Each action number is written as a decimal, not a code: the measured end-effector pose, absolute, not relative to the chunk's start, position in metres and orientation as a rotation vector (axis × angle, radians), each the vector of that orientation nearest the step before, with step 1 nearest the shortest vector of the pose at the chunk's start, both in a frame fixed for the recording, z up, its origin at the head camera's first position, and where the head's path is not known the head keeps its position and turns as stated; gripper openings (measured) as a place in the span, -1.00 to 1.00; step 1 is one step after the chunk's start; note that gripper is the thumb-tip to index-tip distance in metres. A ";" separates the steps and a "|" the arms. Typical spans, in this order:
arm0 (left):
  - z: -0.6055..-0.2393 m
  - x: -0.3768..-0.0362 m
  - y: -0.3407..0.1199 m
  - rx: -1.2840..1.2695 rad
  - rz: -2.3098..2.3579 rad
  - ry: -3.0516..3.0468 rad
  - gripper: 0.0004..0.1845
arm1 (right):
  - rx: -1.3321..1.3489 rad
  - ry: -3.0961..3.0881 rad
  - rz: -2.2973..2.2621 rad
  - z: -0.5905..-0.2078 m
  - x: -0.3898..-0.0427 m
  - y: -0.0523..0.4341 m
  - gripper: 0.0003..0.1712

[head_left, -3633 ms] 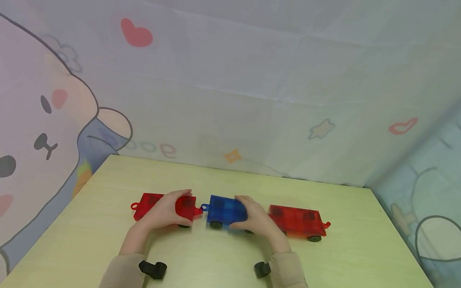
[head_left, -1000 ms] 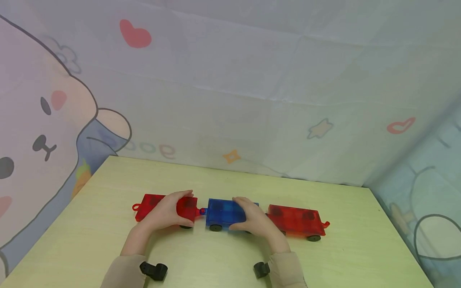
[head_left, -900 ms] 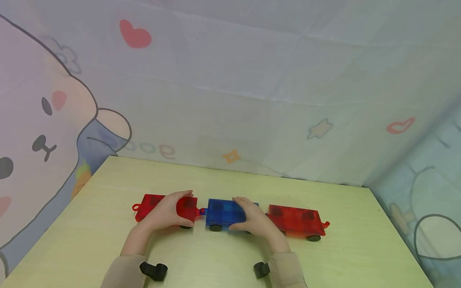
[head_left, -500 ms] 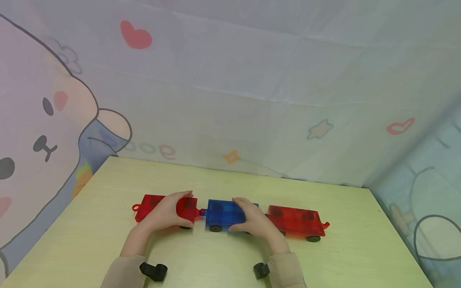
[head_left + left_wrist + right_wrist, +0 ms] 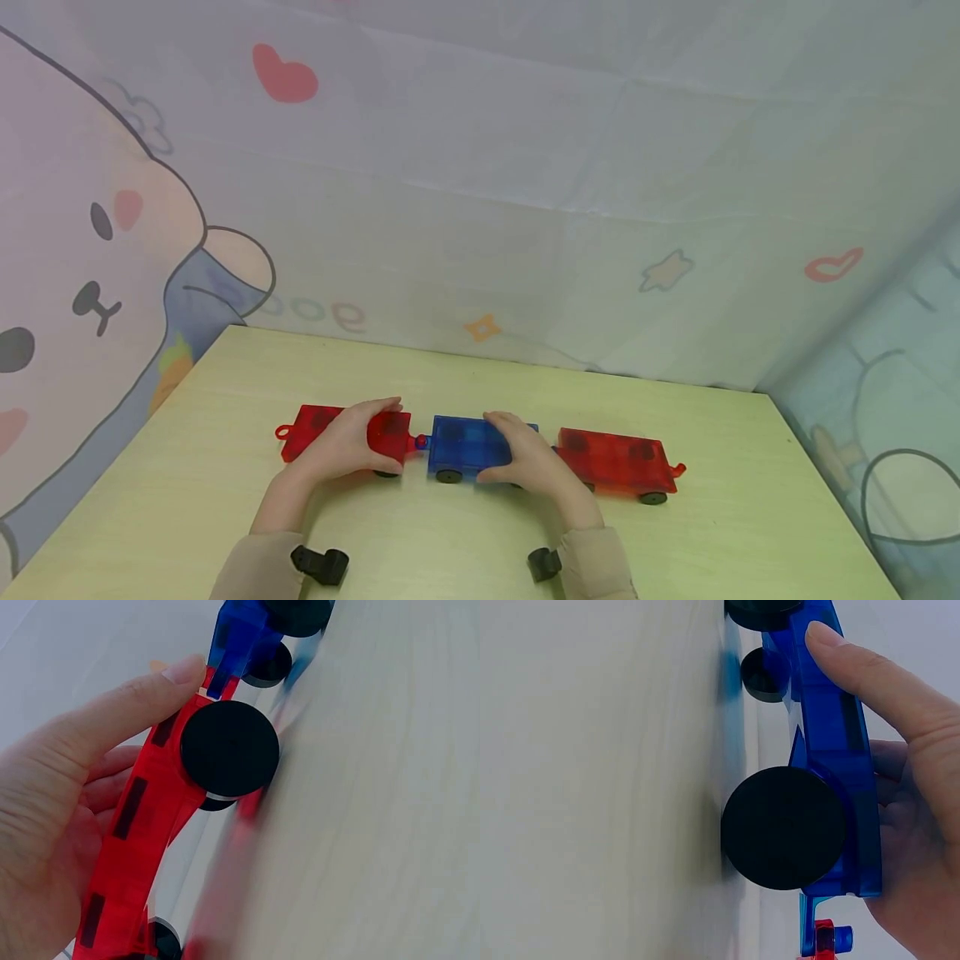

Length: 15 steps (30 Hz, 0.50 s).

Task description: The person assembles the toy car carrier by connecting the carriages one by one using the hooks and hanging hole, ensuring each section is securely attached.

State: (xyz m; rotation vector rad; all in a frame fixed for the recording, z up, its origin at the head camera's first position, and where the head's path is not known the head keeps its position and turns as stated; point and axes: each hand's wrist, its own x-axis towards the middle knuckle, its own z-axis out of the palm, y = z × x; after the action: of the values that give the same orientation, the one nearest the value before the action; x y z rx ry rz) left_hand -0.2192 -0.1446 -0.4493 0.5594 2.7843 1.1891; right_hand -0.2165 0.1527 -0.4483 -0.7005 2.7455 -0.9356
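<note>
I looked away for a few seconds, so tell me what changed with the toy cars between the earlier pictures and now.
The blue car in the right hand moved left until its ring met the hook of the left red car held by the left hand; the gap between them closed. Both hands kept their grips, and the right red car stayed put on the table.

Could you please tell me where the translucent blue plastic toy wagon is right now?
In the head view, the translucent blue plastic toy wagon stands mid-table under the right hand, between two red wagons.
</note>
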 end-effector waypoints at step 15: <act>-0.433 -0.213 -0.143 0.591 1.069 2.798 -0.03 | -0.721 2.780 -0.924 -0.432 -0.210 0.152 -0.18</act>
State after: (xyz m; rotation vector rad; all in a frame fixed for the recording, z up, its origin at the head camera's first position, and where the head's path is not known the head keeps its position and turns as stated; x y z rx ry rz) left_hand -0.2134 -0.1429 -0.4332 0.5913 2.7977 1.0689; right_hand -0.2103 0.1519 -0.4318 -0.7207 2.7804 -0.9244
